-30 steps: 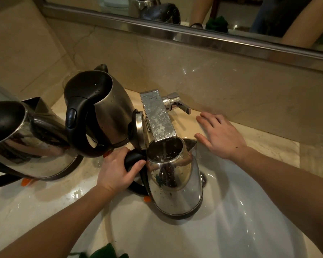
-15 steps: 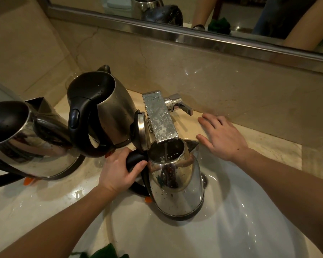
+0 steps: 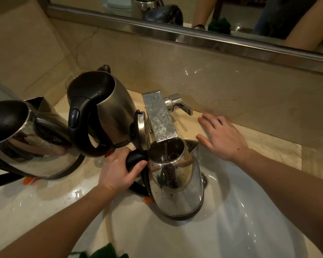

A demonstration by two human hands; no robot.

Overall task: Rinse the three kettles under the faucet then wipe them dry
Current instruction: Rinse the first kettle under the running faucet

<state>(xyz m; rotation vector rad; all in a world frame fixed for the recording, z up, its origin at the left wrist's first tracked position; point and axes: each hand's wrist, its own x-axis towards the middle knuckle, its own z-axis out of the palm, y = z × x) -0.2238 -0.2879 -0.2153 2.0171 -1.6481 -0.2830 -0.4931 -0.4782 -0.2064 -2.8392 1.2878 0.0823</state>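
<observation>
Under the faucet, seen from our head camera, we hold the third kettle in the sink, lid flipped back so the thin stream falls straight into its mouth. Our left hand is the working grip, wrapped tight round the black handle to keep the body steady as it fills. Our right hand lies open and flat on the surface, holding nothing, near the lever, probably ready to shut the water off. Two other kettles, one dark-topped and one shiny, wait wet on the left, out of the way.
</observation>
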